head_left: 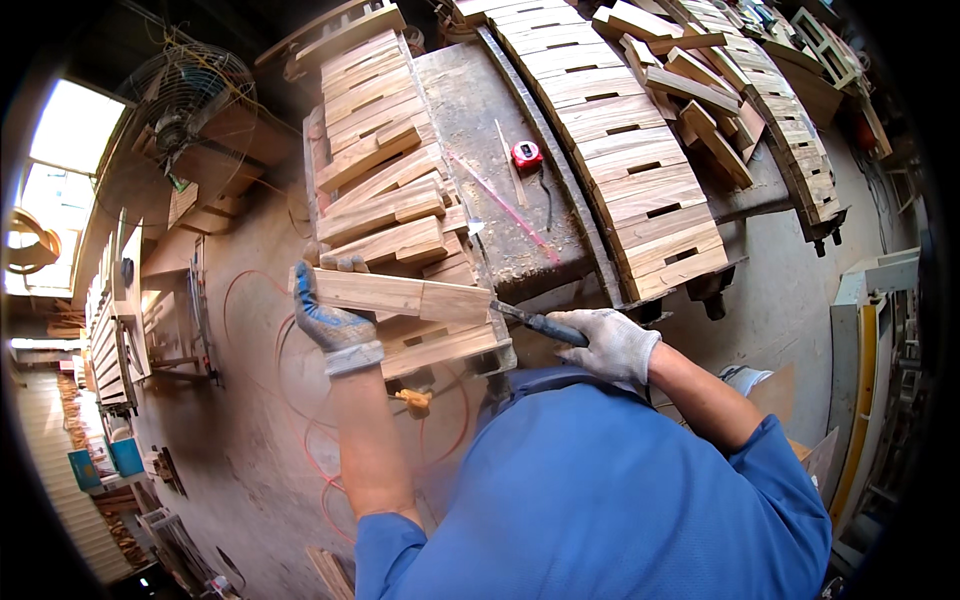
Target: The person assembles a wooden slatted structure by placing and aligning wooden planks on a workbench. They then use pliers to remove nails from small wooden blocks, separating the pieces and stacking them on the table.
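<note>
My left hand (pixel 330 322), in a grey and blue work glove, is closed around the left end of a short wooden board (pixel 390 295). The board lies across other wood pieces and has a cut line near its right part. My right hand (pixel 607 345), in a pale glove, grips a dark-handled hand tool (pixel 550 326) with a narrow metal blade. Its tip meets the board's right end; whether it is a chisel or a file I cannot tell. Under and beyond the board, more cut wood pieces (pixel 390 240) lie loosely along a row of wooden slats (pixel 375 105).
A red tape measure (pixel 526 154), a pink strip (pixel 505 206) and a thin stick (pixel 510 165) lie on the dusty dark bench (pixel 450 80). Slotted boards (pixel 600 120) line the right side, with a wood pile (pixel 710 110) beyond. A fan (pixel 190 100) stands left; red hose (pixel 300 430) crosses the floor.
</note>
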`<action>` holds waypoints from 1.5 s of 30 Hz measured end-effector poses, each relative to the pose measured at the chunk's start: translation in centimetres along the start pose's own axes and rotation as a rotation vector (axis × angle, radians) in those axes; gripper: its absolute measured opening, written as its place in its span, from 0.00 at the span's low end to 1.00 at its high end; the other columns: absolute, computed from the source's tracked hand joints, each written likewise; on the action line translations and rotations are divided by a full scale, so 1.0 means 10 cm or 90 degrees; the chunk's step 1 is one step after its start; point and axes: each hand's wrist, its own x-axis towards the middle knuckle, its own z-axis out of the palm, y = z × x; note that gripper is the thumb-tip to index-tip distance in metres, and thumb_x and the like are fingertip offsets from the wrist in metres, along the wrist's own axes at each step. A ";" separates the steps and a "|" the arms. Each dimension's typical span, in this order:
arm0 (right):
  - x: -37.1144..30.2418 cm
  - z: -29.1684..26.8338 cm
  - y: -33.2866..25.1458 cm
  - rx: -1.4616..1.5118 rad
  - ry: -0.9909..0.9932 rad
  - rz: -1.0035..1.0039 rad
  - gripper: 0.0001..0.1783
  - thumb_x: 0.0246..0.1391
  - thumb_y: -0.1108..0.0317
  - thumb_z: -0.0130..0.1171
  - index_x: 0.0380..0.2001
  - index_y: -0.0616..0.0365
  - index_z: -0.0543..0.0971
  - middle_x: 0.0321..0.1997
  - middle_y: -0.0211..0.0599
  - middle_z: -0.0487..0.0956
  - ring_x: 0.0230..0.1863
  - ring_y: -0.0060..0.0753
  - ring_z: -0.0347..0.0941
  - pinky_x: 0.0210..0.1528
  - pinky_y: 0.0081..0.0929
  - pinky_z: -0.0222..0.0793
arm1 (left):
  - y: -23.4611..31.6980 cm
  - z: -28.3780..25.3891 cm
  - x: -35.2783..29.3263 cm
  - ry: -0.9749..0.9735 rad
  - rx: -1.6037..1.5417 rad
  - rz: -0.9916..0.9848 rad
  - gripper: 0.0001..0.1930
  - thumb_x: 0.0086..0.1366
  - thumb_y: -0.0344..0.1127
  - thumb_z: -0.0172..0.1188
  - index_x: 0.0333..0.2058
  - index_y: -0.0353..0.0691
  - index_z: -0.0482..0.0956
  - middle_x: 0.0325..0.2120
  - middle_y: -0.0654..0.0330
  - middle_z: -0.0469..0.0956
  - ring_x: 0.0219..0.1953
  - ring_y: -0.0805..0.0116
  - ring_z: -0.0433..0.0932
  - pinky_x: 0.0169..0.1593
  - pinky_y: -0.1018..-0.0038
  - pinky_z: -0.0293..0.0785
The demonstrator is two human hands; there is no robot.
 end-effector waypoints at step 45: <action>0.49 0.66 1.19 -0.069 -0.040 -0.064 0.12 0.60 0.64 0.68 0.42 0.59 0.84 0.35 0.45 0.85 0.36 0.43 0.82 0.45 0.39 0.78 | -0.99 0.87 -1.33 -0.607 0.694 0.546 0.29 0.56 0.36 0.68 0.58 0.38 0.78 0.35 0.53 0.78 0.36 0.50 0.80 0.39 0.55 0.78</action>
